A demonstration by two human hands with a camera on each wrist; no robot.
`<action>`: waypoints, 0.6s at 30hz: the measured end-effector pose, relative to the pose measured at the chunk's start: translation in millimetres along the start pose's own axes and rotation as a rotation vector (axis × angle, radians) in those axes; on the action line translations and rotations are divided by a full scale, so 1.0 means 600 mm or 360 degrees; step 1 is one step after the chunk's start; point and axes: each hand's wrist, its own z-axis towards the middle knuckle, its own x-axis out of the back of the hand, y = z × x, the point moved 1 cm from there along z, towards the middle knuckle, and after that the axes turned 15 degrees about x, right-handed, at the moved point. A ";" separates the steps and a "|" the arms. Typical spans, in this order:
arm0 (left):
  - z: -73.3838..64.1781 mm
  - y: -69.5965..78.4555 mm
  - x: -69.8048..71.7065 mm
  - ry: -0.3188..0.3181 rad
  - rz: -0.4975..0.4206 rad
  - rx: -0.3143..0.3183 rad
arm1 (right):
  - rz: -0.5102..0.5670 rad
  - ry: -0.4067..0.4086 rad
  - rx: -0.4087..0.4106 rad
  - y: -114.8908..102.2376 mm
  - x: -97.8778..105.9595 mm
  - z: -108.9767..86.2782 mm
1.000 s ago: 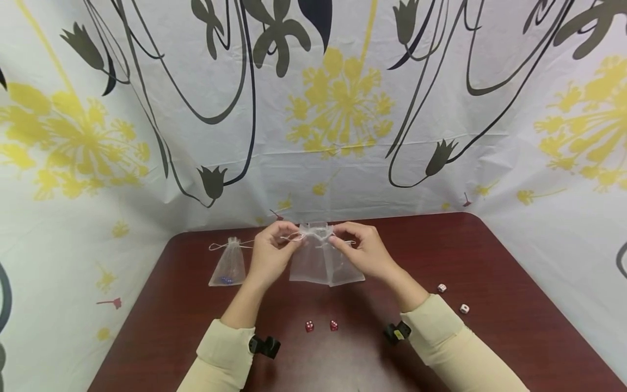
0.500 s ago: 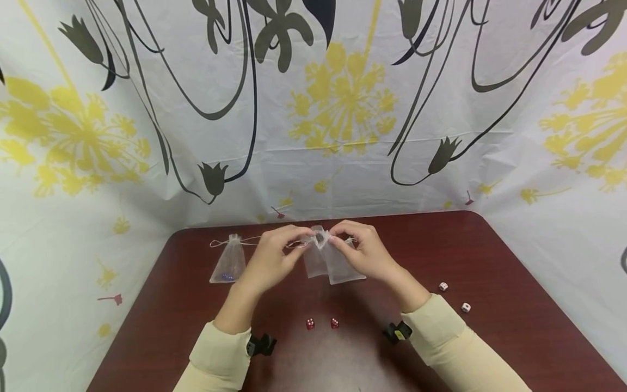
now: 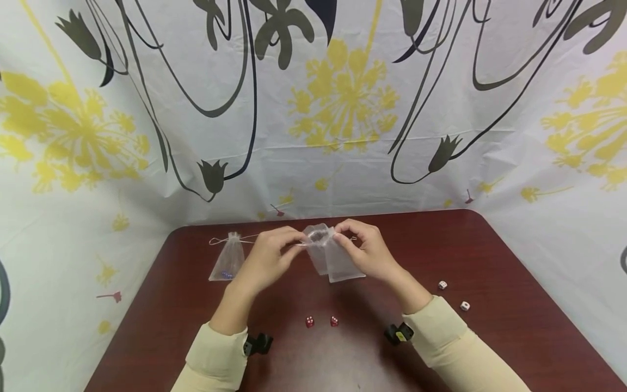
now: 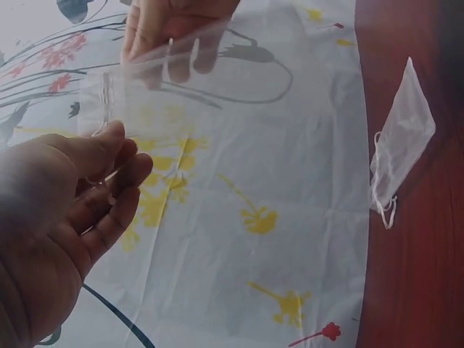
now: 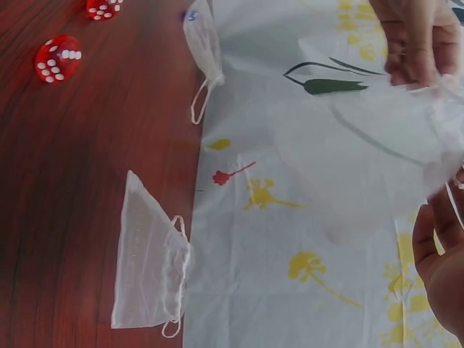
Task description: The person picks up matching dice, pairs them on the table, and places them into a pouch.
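A sheer white drawstring bag (image 3: 318,260) hangs between my two hands above the back of the table, its gathered mouth showing a round opening. My left hand (image 3: 268,255) pinches the left side of the mouth near the cord. On the opposite side, my right hand (image 3: 366,249) pinches the rim between thumb and fingers. The right wrist view shows the held bag's thin fabric (image 5: 355,152) spread between both hands. A second sheer bag (image 5: 148,268) lies flat on the table beneath, partly behind the right hand in the head view.
Another drawstring bag (image 3: 230,261) with blue dice inside lies at the back left. Two red dice (image 3: 309,322) sit in the middle of the dark red table (image 3: 161,321). Two white dice (image 3: 465,306) lie at the right. A patterned cloth (image 3: 274,130) rises behind the table.
The held bag has turned and narrowed, shifting right, and its mouth now shows rounder. My left fingertips have moved slightly right; my right hand stays nearly in place.
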 end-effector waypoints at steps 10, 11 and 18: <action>-0.004 0.001 0.006 0.0019 0.0013 -0.0084 | -0.0118 -0.0106 0.0137 0.001 -0.016 -0.006; -0.004 -0.001 0.007 0.0025 0.0031 -0.0079 | -0.0126 -0.0114 0.0131 0.002 -0.017 -0.007; -0.008 -0.017 0.018 0.0097 0.0088 -0.0012 | -0.0177 -0.0188 0.0000 0.011 -0.030 -0.034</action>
